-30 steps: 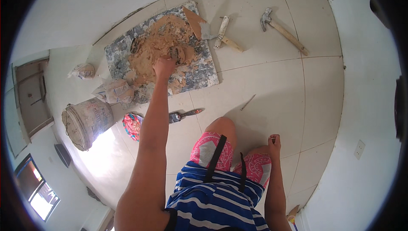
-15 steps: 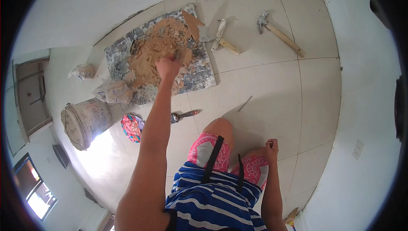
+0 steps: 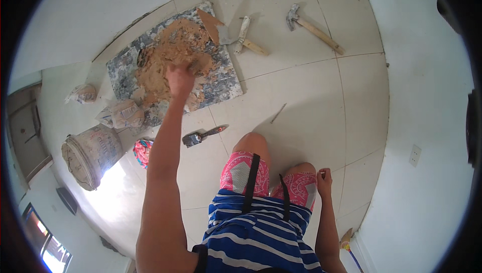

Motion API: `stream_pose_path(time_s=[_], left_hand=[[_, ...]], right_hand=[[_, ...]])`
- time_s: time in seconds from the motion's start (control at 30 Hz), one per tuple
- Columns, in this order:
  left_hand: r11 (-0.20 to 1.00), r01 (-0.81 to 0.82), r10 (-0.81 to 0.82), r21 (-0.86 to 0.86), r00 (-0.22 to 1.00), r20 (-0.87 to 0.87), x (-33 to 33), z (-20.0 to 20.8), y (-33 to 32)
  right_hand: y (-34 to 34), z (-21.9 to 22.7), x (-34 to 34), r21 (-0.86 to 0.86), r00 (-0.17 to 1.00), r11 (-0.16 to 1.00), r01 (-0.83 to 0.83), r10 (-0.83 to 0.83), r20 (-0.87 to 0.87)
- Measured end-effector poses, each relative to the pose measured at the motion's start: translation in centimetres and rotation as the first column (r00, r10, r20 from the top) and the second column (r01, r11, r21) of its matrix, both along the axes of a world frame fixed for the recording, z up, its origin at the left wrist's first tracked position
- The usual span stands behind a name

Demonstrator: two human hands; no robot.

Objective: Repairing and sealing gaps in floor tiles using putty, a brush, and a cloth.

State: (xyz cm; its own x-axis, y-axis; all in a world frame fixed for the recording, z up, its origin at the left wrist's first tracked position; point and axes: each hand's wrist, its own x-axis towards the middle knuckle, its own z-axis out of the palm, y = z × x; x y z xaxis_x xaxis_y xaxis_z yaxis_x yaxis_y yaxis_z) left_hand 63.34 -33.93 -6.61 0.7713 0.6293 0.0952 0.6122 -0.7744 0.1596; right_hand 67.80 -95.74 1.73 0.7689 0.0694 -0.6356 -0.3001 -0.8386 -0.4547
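Note:
My left hand [image 3: 179, 80] reaches down into a spread of brown, paste-like mix [image 3: 163, 47] on a paint-stained board [image 3: 228, 82]. Its fingers are closed, and a small dark grey thing [image 3: 195, 67] shows beside them, too unclear to name. My right hand [image 3: 324, 180] is by my right knee with its fingers curled in; whether anything is inside them is hidden. At the board's far right edge lies a putty knife [image 3: 223, 34] with brown mix on its blade. Nearest my left forearm are a paintbrush [image 3: 201, 136] and a colourful cloth bundle [image 3: 142, 152].
A claw hammer [image 3: 316, 32] lies at the far right of the tiled floor. A white-and-wood tool [image 3: 243, 34] lies closer to the board. A thin stick-like piece [image 3: 278, 113] rests before my knees. At left are a tipped bucket [image 3: 95, 155] and two plastic bags [image 3: 128, 113].
The view has shifted, so the floor things appear further left. My left hand stays in the brown mix, its back turned more upward. The paintbrush's bristles now show past my forearm.

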Motion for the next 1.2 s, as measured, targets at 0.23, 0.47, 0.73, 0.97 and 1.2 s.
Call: stream_pose_path(time_s=[0.23, 0.47, 0.73, 0.97, 1.2], left_hand=[[-0.051, 0.181, 0.760, -0.982, 0.645, 0.080, -3.3, 0.9, 2.7], [-0.308, 0.590, 0.840, -0.746, 0.537, 0.078, -0.6, 7.3, -3.5], [-0.677, 0.375, 0.388, -0.634, 0.913, 0.125, 7.6, 9.2, -21.5], [-0.588, -0.085, -0.108, -0.804, 0.994, -0.026, 11.3, 11.2, -46.1], [-0.098, -0.011, -0.477, -0.995, 0.878, 0.037, 19.2, 8.5, -66.0]], right_hand=[[-10.9, 1.5, -6.7, -0.229, 0.996, 0.971, 0.068, -0.054, 0.070], [-11.5, 3.3, -13.1, -0.212, 0.984, 0.967, 0.144, -0.163, -0.077], [-15.5, 1.2, -18.1, -0.216, 0.951, 0.928, 0.304, -0.310, 0.005], [-24.2, -6.2, -24.3, -0.119, 0.761, 0.756, 0.644, -0.617, 0.200], [-33.7, -16.3, -15.7, 0.036, 0.214, 0.274, 0.961, -0.823, 0.527]])
